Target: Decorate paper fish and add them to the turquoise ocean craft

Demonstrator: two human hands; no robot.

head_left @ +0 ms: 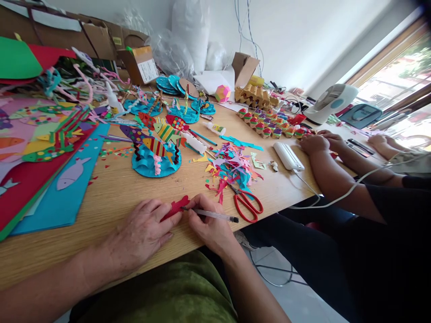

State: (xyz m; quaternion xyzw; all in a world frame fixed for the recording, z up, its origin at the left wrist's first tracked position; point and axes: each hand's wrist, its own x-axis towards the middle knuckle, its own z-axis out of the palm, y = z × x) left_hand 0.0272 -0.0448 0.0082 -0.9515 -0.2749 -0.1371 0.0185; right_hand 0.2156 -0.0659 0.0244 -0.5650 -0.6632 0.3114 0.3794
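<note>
My left hand (144,231) rests near the table's front edge, its forefinger and thumb closed about a small red paper fish (178,207) and holding it against the wood. Part of the fish is hidden under the fingers. In my right hand (210,229) is a gel pen (215,215) with a clear barrel and dark cap end, its tip at the red paper. Red-handled scissors (247,205) lie just right of that hand. Beyond them is a heap of coloured paper scraps (232,163). A blue craft base (156,163) carrying paper fish stands ahead of my left hand.
Coloured paper sheets (79,184) with a lilac fish (72,174) cover the left side. A white power bank (288,156) with a cable lies at right, near a co-worker's arms (340,175). Farther back are painted egg trays (269,122), a glue bottle (215,129) and cardboard boxes (139,65).
</note>
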